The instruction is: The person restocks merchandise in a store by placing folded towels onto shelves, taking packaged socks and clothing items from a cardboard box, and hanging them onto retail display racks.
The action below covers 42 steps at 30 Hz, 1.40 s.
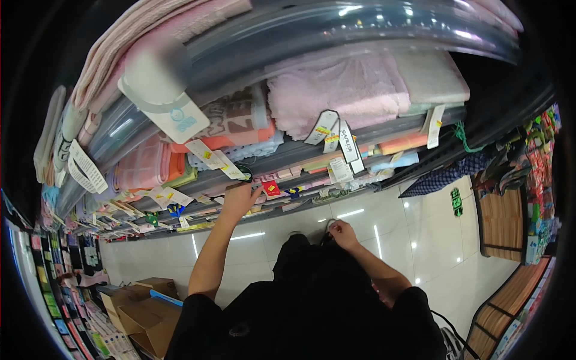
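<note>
My left hand reaches to the edge of a lower shelf of folded towels. Its thumb is apart from the fingers, whose tips are partly hidden among the towels and tags. Just right of it hangs a red tag; above it are white price tags. My right hand is held low in front of my body, over the floor. Its fingers are curled together, and what they hold, if anything, is too small to make out. A fluffy pink towel lies on the shelf above both hands.
A clear curved shelf guard crosses the top. Cardboard boxes stand on the floor at lower left. To the right are a dark checked umbrella, a green floor sign and brown stacked goods.
</note>
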{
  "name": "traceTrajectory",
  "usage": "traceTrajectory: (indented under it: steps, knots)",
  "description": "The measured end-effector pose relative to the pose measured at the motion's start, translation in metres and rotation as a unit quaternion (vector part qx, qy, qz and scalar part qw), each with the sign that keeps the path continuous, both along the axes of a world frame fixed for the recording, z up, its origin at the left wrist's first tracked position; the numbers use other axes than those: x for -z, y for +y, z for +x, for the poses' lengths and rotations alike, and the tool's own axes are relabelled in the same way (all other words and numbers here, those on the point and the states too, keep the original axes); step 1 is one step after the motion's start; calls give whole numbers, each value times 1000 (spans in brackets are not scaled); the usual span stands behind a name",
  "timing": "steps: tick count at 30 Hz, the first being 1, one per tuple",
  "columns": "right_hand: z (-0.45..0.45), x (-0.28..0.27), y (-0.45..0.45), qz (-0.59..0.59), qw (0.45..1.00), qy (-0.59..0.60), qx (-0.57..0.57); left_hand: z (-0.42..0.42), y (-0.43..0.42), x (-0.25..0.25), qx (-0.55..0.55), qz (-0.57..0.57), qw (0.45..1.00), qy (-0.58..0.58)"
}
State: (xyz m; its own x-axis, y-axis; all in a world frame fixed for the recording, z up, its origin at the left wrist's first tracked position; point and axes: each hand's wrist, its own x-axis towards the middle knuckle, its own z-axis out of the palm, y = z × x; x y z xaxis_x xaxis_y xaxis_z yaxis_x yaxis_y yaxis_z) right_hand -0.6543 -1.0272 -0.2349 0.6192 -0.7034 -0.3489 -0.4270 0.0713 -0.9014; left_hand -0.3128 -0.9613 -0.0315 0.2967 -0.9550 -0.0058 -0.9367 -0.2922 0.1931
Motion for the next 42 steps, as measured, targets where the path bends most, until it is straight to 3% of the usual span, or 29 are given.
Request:
traceTrajectory:
  steps: [2, 4, 6, 8, 11, 12, 14, 17, 21, 25, 28, 31, 36, 39, 42]
  knots:
    - [8, 0, 8, 102, 995, 1, -1, -1, 0, 1, -13, 7, 1000, 5]
    - [22, -5, 13, 79, 996, 6, -33, 0, 2, 3, -26, 17, 999, 10]
    - [40, -13, 17, -7, 997, 13, -75, -2, 0, 2, 51, -106, 992, -39]
    - [57, -19, 18, -10, 994, 11, -109, -6, 0, -3, 36, -110, 993, -22]
    - [78, -28, 26, -10, 985, 6, -170, -17, -3, -33, -36, 97, 984, 147]
    - [85, -36, 29, -16, 984, 8, -179, -23, 4, -37, -44, 90, 984, 149]
    - [102, -49, 33, -60, 974, 52, -212, -34, 25, -44, 61, -61, 995, 41]
    - [122, -47, 52, -64, 973, 24, -222, -45, 72, -54, 92, -114, 989, 18]
    - [153, -64, 90, -39, 967, 32, -248, -45, 167, -26, 8, -80, 986, 143]
    - [187, -75, 139, -55, 949, -8, -310, -37, 285, 50, -147, -77, 937, 308]
    - [216, -96, 176, -58, 927, -18, -370, -41, 352, 70, -265, -84, 899, 338]
    - [246, -109, 214, -66, 900, -8, -431, -36, 393, 71, -310, -77, 877, 359]
    - [292, -119, 276, -90, 833, -20, -546, -25, 432, 65, -351, -156, 853, 353]
    - [303, -125, 287, -104, 818, -32, -564, -19, 447, 67, -360, -176, 834, 379]
    - [295, -138, 265, -171, 871, -87, -453, -18, 458, 86, -342, -184, 827, 406]
